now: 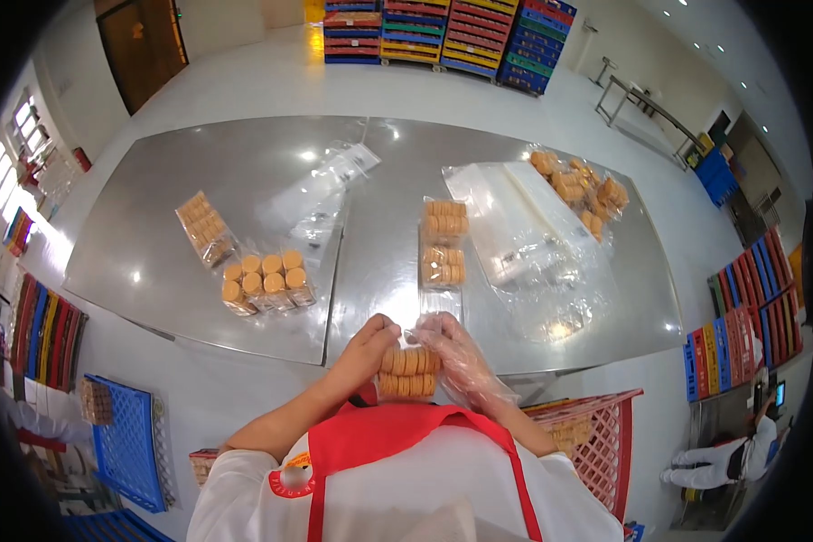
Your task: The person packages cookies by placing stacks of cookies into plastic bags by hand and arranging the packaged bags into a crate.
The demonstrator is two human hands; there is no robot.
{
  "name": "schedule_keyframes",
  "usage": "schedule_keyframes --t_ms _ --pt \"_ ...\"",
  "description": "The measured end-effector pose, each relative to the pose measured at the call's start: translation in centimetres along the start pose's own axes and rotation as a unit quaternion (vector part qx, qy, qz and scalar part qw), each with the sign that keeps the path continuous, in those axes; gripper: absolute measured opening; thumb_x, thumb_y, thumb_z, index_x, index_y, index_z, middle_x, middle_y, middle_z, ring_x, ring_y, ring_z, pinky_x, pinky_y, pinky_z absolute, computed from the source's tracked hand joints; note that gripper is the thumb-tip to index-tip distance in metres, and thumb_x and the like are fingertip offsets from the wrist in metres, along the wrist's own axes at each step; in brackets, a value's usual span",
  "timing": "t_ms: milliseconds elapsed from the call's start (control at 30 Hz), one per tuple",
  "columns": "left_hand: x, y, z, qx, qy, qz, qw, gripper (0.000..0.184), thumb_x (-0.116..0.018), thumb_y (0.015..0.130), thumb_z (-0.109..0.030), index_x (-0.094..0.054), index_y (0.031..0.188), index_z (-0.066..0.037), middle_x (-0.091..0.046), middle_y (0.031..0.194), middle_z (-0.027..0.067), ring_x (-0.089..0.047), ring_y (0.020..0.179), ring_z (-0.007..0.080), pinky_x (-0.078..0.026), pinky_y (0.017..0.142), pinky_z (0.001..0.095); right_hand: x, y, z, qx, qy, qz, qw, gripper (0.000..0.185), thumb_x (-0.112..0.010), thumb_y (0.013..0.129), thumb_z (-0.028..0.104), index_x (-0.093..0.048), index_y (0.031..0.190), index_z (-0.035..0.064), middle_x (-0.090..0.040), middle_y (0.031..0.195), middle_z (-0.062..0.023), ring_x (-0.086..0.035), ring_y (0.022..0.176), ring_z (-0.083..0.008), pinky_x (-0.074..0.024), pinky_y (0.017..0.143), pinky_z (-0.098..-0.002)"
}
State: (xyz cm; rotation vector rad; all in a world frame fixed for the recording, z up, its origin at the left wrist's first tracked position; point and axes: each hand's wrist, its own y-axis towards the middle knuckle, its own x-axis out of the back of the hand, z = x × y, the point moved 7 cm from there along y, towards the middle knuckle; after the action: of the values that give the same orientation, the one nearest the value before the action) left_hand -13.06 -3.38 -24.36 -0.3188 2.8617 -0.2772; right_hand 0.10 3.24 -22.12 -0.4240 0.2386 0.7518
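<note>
My left fingers (381, 327) and gloved right fingers (435, 327) are narrow, gathered at the clear film of a biscuit pack (408, 373), which sits just below and between them, beside my red apron (379, 443). The near edge of the surface (379, 253) passes close under my fingers; whether the pack rests on it I cannot tell. Straight ahead, a line of wrapped biscuits (444, 257) bounds my reach. To the left, past a seam (333, 289), room to slide runs as far as the grouped packs (266, 280). Ahead and right, a spread of clear bags (524, 226) takes up the space, with bagged biscuits (578, 185) beyond, near the far edge.
</note>
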Motion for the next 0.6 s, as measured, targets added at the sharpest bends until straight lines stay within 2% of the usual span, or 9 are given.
schedule_keyframes --t_ms 33,133,167,233,333,433,533,600 --pt "0.5 -0.1 0.2 0.017 -0.011 -0.005 1.0 0.02 -0.053 0.097 -0.025 -0.056 0.097 -0.005 -0.052 0.088 0.0007 -0.049 0.082 0.0094 -0.042 0.069 0.0272 0.4 0.4 -0.1 0.022 -0.007 0.001 1.0 0.027 -0.063 0.095 0.02 -0.053 0.112 0.0014 -0.059 0.105 -0.0093 -0.055 0.099 -0.0151 -0.0464 0.087 -0.0301" --pt "1.0 -0.9 -1.3 -0.051 0.08 -0.049 0.994 0.015 -0.058 0.095 -0.016 -0.06 0.09 -0.003 -0.054 0.084 0.0032 -0.052 0.078 0.0138 -0.043 0.068 0.0293 0.6 0.3 -0.1 0.013 -0.008 0.0 1.0 0.014 -0.062 0.095 0.014 -0.058 0.103 0.0017 -0.06 0.095 -0.0052 -0.056 0.09 -0.0135 -0.0466 0.082 -0.0288" --pt "1.1 -1.6 -3.2 -0.155 0.169 -0.083 0.97 0.014 -0.06 0.093 -0.014 -0.061 0.088 -0.002 -0.054 0.082 0.0054 -0.053 0.078 0.0168 -0.044 0.069 0.0308 0.5 0.2 0.7 0.059 -0.05 0.006 0.997 0.012 -0.062 0.095 0.011 -0.058 0.101 0.0021 -0.062 0.095 -0.0057 -0.058 0.091 -0.0143 -0.0473 0.084 -0.03" --pt "0.1 -4.1 -7.5 -0.352 0.334 -0.15 0.862 0.012 -0.064 0.09 -0.01 -0.063 0.084 0.0 -0.054 0.077 0.0096 -0.055 0.076 0.0227 -0.045 0.07 0.0338 -0.1 -0.2 2.2 0.15 -0.134 0.018 0.979 0.007 -0.062 0.094 0.006 -0.057 0.099 0.0028 -0.064 0.097 -0.0067 -0.061 0.093 -0.0161 -0.0486 0.089 -0.0323" --pt "0.0 -5.2 -8.7 -0.395 0.359 -0.166 0.829 0.01 -0.065 0.089 -0.008 -0.064 0.083 0.001 -0.052 0.076 0.0129 -0.054 0.073 0.0292 -0.045 0.066 0.0365 -2.4 -2.0 6.0 0.336 -0.366 0.003 0.868 0.007 -0.062 0.096 0.007 -0.059 0.1 0.0023 -0.065 0.097 -0.0064 -0.06 0.095 -0.015 -0.049 0.089 -0.0325" --pt "0.6 -5.1 -8.6 -0.377 0.266 -0.201 0.864 0.012 -0.064 0.089 -0.009 -0.063 0.083 0.001 -0.051 0.076 0.013 -0.052 0.069 0.0281 -0.043 0.063 0.0365 -2.0 0.1 3.9 0.242 -0.104 0.017 0.965 0.011 -0.062 0.096 0.011 -0.061 0.103 0.0027 -0.066 0.102 -0.0055 -0.061 0.097 -0.0152 -0.0493 0.09 -0.0331" --pt "2.2 -4.7 -6.6 -0.346 0.209 -0.238 0.883 0.014 -0.063 0.09 -0.009 -0.061 0.081 0.001 -0.051 0.076 0.014 -0.051 0.067 0.028 -0.042 0.063 0.0351 -3.9 0.8 2.8 0.036 -0.037 0.016 0.999 0.009 -0.061 0.097 0.011 -0.061 0.097 0.0024 -0.066 0.103 -0.0051 -0.06 0.097 -0.0147 -0.0464 0.09 -0.0301" --pt "2.8 -4.4 -4.2 -0.301 0.181 -0.241 0.905 0.02 -0.065 0.091 -0.014 -0.059 0.078 0.0 -0.052 0.076 0.0104 -0.05 0.068 0.0202 -0.041 0.062 0.033 -3.3 1.8 1.0 0.015 -0.067 0.059 0.996 0.012 -0.062 0.097 0.014 -0.062 0.098 0.0018 -0.067 0.108 -0.0071 -0.061 0.101 -0.015 -0.046 0.094 -0.0302"
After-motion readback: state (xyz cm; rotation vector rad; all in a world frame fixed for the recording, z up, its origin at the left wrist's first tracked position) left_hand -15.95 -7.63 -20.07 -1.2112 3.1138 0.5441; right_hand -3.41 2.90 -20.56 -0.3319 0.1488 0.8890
